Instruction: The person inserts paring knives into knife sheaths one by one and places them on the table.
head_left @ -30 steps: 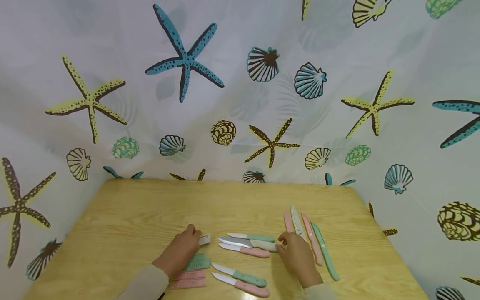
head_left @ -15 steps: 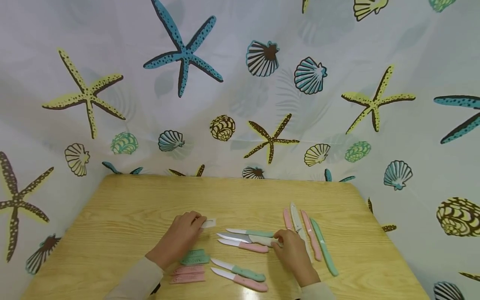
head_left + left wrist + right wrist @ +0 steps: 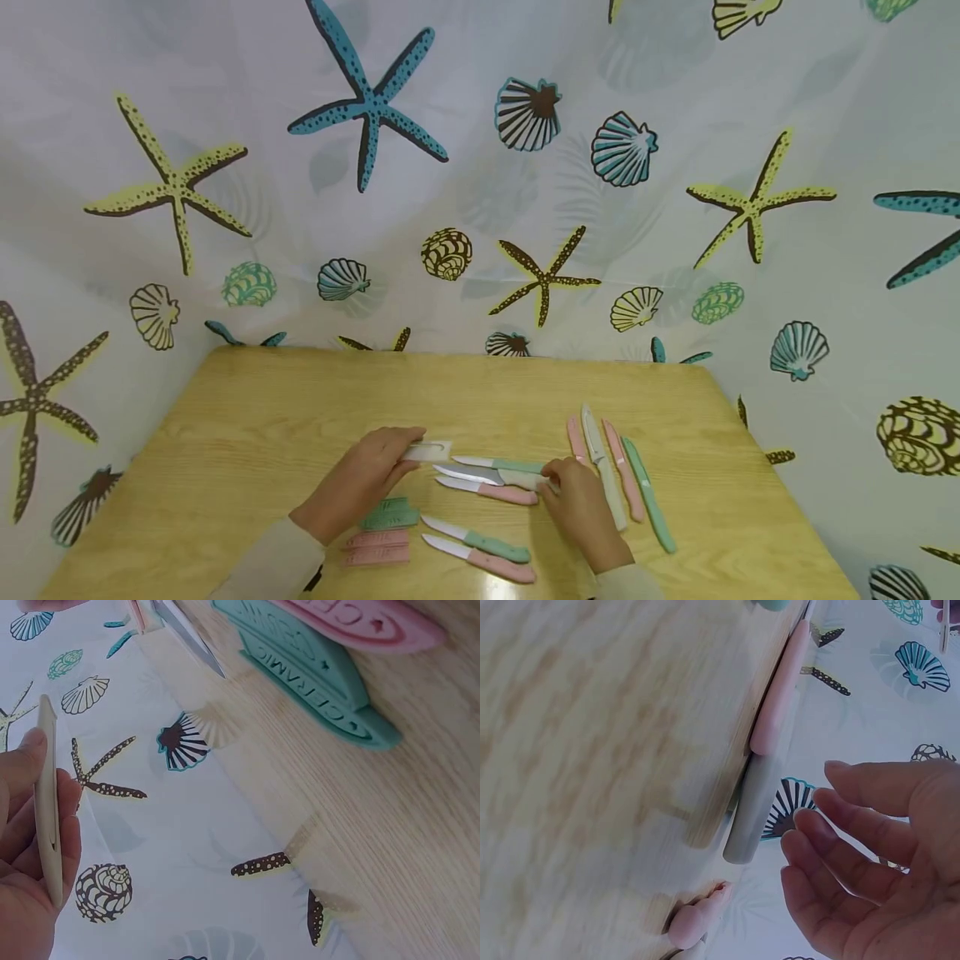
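Note:
My left hand (image 3: 360, 482) holds a cream knife sheath (image 3: 429, 451) between thumb and fingers, above the table and left of the middle knives. The left wrist view shows the sheath (image 3: 46, 802) edge-on in that grip. In the head view my right hand (image 3: 581, 508) overlaps the handle end of a cream-handled knife (image 3: 519, 479). From the right wrist, a gap shows between its loosely bent fingers and the cream handle (image 3: 751, 814). A green-handled knife (image 3: 517, 466) lies just beyond this knife, and a pink-handled one (image 3: 507, 494) just nearer.
Green sheaths (image 3: 390, 515) and pink sheaths (image 3: 377, 548) lie near my left forearm. Closer to me are another green-handled knife (image 3: 495, 547) and pink-handled knife (image 3: 501, 568). Right of my right hand lie a cream-handled knife (image 3: 613, 496), a pink piece (image 3: 624, 475) and a green piece (image 3: 649, 500).
My left hand has lifted the cream sheath and moved it right, toward the middle knives; more of the sheath shows. My right hand has shifted slightly left by the cream handle.

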A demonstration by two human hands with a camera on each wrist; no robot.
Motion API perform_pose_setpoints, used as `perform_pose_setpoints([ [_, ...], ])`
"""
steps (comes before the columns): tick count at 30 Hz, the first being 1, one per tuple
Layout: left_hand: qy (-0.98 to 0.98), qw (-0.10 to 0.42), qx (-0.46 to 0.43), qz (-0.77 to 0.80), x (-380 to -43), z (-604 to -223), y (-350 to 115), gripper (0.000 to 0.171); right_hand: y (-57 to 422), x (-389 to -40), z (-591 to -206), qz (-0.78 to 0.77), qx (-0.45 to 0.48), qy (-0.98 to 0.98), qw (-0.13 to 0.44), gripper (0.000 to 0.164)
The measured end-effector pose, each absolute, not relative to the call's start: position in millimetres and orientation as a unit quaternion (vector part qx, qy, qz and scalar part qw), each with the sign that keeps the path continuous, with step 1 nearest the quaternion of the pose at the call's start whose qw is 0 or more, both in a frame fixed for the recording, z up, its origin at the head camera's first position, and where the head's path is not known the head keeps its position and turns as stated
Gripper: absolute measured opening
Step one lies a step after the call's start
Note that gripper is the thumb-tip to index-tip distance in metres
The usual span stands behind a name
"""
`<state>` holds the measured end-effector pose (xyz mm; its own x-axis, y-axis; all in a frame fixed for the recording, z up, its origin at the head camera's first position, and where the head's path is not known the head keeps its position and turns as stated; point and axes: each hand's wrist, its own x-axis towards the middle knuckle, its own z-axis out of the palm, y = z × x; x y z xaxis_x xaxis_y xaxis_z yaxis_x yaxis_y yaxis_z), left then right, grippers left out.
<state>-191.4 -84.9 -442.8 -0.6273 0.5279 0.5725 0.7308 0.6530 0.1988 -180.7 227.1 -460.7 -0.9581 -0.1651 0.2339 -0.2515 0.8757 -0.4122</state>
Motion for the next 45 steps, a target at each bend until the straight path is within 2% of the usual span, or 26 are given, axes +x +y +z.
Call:
perform_pose_setpoints([
  [24, -0.869, 0.248, -0.370, -0.215, -201, -436, -77, 0.045, 218, -202, -466, 0.169, 0.163, -0.966, 0.106, 0.013],
  [34, -0.878, 0.238, -0.357, -0.210, -193, -441, -83, 0.046, 207, -207, -469, 0.144, 0.198, -0.967, 0.064, 0.018],
  [45, -0.877, 0.232, -0.360, -0.217, -187, -449, -82, 0.046, 209, -202, -476, 0.121, 0.203, -0.971, 0.039, 0.015],
])
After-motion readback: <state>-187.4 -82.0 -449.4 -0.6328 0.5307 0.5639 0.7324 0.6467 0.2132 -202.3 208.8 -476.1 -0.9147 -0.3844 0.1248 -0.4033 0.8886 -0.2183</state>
